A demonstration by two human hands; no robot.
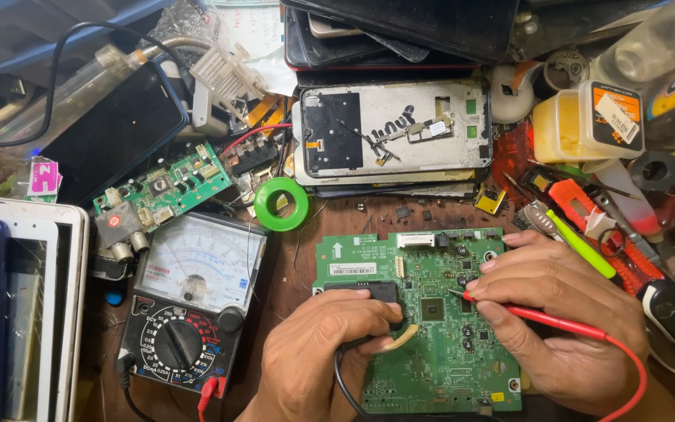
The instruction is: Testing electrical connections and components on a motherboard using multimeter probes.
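Green circuit board (439,328) lies flat on the brown counter (291,266), low in the centre of the view, between both hands. It looks light, thin and rigid, and fragile across its populated face; in my judgement the bare edges are the only safe place to take hold of it, clear of the chips and connectors.

To its left sits an analog multimeter (189,312), touching nothing on the board.

Left hand (322,359) rests on the board's left edge, fingers curled and pressed together around a black probe (369,337) whose lead runs off below.

Right hand (564,320) lies on the board's right edge, fingers pinching a red probe (541,316), pen-fashion, its tip down among small components near the central chip.
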